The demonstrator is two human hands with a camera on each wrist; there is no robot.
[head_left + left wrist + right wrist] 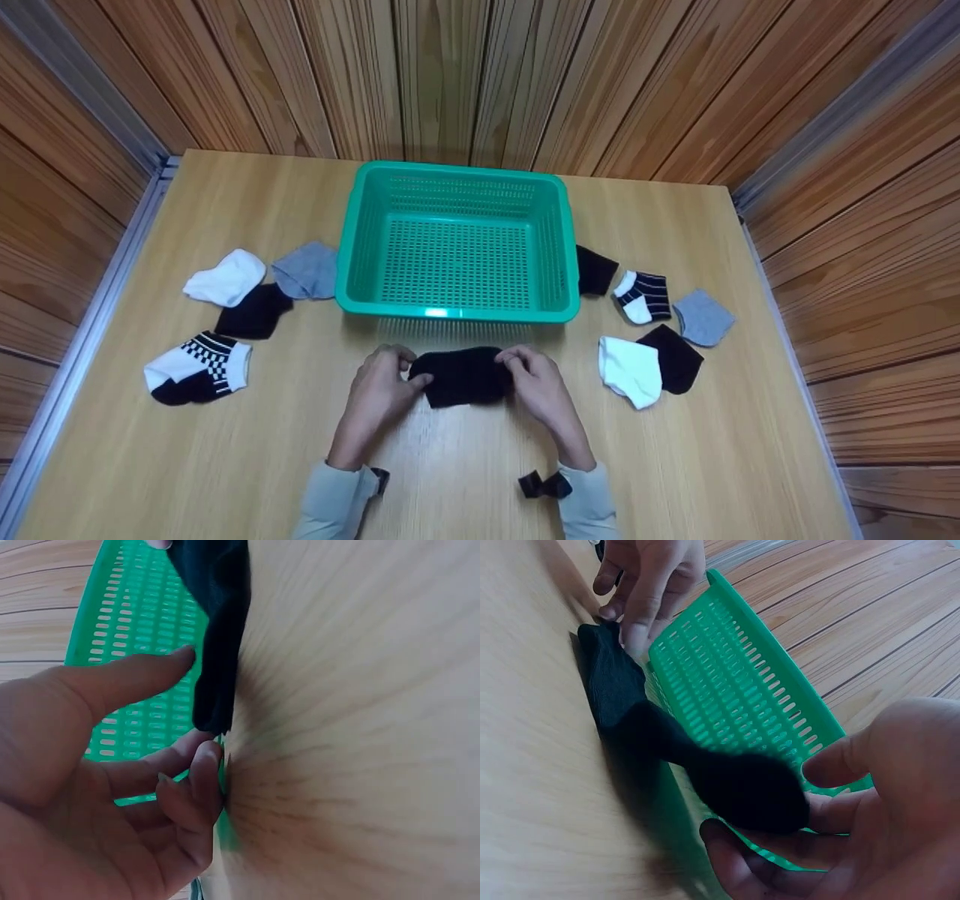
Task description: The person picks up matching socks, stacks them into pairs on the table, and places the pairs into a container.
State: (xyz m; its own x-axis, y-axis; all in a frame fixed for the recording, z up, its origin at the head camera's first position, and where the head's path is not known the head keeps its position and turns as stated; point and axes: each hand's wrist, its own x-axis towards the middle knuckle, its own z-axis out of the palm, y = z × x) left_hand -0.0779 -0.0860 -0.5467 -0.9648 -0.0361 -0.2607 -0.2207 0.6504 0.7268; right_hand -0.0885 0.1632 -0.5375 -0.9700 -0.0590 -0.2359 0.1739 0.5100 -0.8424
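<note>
A black sock [466, 377] is stretched sideways between both hands, close over the table in front of the basket. My right hand [536, 382] pinches its right end between thumb and fingers; in the right wrist view that end of the sock [746, 791] bulges, raised off the wood. At the other end is my left hand [381, 386], thumb and fingers spread apart along the sock's edge. From the left wrist, the fingertips [204, 754] touch the sock's end [216, 701], while the thumb stands just off its side.
Behind the hands stands a green plastic basket [457, 315]. To its left lie white [227, 277], grey [306, 271], black [255, 311] and checkered [201, 369] socks. On the right are black [596, 270], striped [645, 296], grey [703, 318], white [630, 371] and another black sock [673, 358]. Wood-panelled walls surround the table.
</note>
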